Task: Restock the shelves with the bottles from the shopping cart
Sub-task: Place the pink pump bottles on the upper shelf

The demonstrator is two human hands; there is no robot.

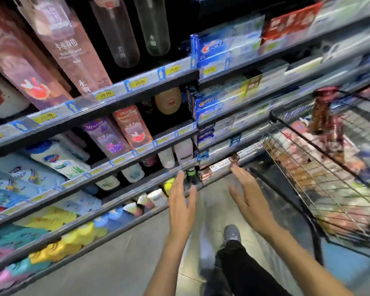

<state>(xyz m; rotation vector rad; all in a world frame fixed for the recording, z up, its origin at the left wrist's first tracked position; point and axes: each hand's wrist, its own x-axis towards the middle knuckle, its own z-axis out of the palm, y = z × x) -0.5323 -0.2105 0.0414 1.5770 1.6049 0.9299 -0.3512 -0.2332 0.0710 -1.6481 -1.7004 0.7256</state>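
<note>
Now | left hand released, empty | right hand released, empty | shopping cart right

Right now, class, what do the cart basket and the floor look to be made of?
Cart: thin crossing wires with a dark frame, so probably coated metal. Floor: flat, grey and matt with a faint joint line, likely tile or sealed concrete; blur leaves that open.

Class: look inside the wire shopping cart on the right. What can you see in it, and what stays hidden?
Inside the shopping cart one dark red bottle stands upright, with blurred pink and white packages around it. What lies deeper is obscured by wire mesh and motion blur.
</note>
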